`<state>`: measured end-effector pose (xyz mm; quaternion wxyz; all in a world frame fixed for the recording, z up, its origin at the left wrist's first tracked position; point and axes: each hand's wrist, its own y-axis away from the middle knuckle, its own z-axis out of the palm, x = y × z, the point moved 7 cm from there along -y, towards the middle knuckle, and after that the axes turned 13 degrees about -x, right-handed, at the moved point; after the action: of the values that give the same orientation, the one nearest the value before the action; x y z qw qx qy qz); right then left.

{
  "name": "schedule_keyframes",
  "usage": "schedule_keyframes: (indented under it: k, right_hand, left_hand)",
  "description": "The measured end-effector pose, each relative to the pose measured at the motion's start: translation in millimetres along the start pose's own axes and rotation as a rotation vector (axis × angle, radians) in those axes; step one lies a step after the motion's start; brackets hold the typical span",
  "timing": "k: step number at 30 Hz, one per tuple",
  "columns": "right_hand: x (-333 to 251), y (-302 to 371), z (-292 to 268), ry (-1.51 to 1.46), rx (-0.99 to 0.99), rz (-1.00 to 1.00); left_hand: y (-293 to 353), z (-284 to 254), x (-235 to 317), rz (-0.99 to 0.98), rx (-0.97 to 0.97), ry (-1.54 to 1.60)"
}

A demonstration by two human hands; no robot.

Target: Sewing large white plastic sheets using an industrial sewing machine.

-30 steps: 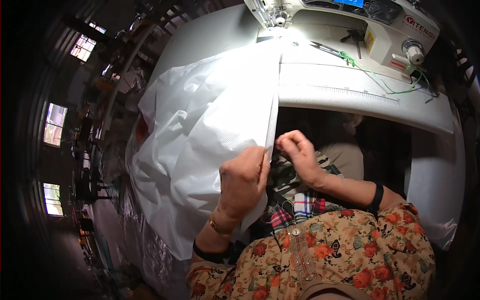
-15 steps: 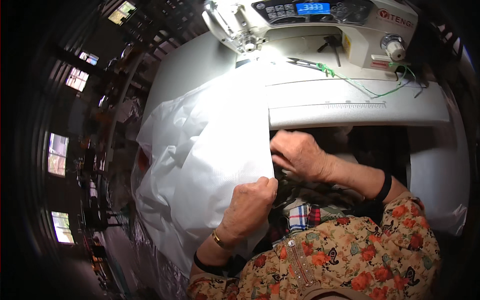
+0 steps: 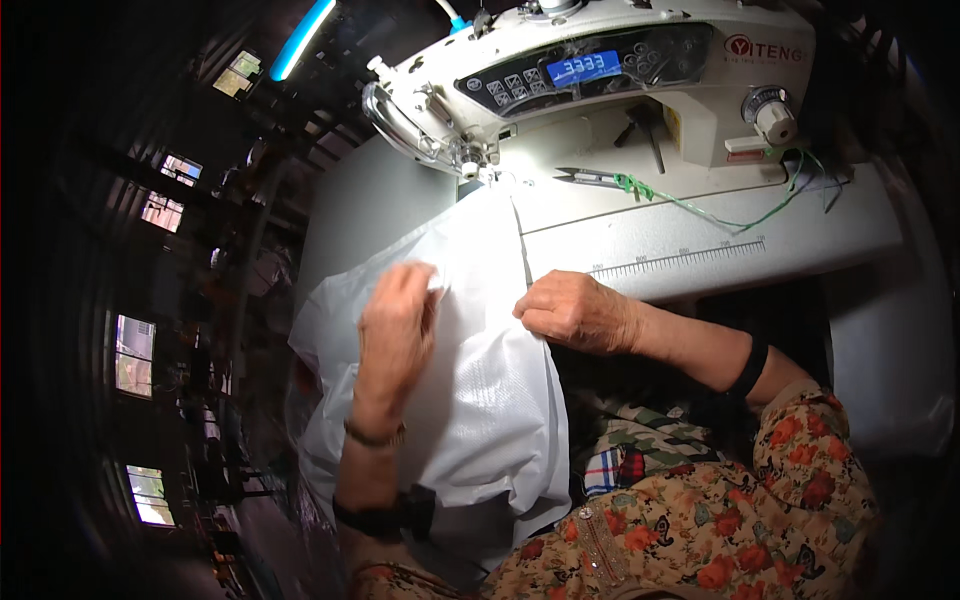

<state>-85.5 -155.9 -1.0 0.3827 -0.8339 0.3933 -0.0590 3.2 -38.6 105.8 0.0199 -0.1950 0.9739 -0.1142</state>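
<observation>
A white woven fabric sheet (image 3: 480, 390) runs from under the needle area of the sewing machine (image 3: 600, 95) down toward my lap, its surface creased. My right hand (image 3: 575, 312) is closed in a pinch on the sheet's right edge, just in front of the machine bed. Over the sheet's left part, my left hand (image 3: 395, 325) is raised with loosely bent fingers slightly apart, and nothing shows in it. The machine's lamp makes the fabric near the needle very bright, so detail there is lost.
Thread snips (image 3: 590, 177) tied to a green string (image 3: 720, 215) lie on the machine bed, right of the needle. Behind them rests a dark tool (image 3: 645, 135). A ruler scale (image 3: 690, 257) marks the bed's front. A lit tube lamp (image 3: 302, 40) hangs at upper left.
My left hand has let go of the fabric's right edge and moved up and left. My right hand has shifted slightly left onto that edge. The view has tilted, showing more of the machine.
</observation>
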Motion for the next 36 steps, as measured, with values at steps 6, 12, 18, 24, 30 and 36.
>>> schedule_keyframes:
  k: [6, 12, 18, 24, 30, 36]
  right_hand:
    - [7.8, 3.4, 0.2, -0.091, -0.021, 0.058]
    - [3.8, -2.3, 3.7, -0.083, -0.117, 0.048]
    - [10.8, 0.0, 2.7, -0.07, -0.143, 0.083]
    - [7.9, -2.1, -0.3, -0.092, -0.073, 0.064]
    - [1.7, -8.2, 4.6, -0.139, -0.069, 0.057]
    - [13.1, 6.0, -4.5, -0.084, -0.075, 0.088]
  left_hand:
    - [-18.3, 71.5, -81.6, -0.441, -0.593, 0.049]
    - [-33.2, 51.9, -167.7, -0.461, -0.277, -0.597]
    - [-94.1, 37.1, -57.6, -0.059, -0.119, -0.43]
    - [-16.9, 107.9, -107.5, -0.28, -0.404, -0.477]
    - [-21.8, 95.7, -161.5, -0.321, -0.486, -0.6]
    - [-117.4, 76.8, -32.1, -0.391, -0.727, -0.39]
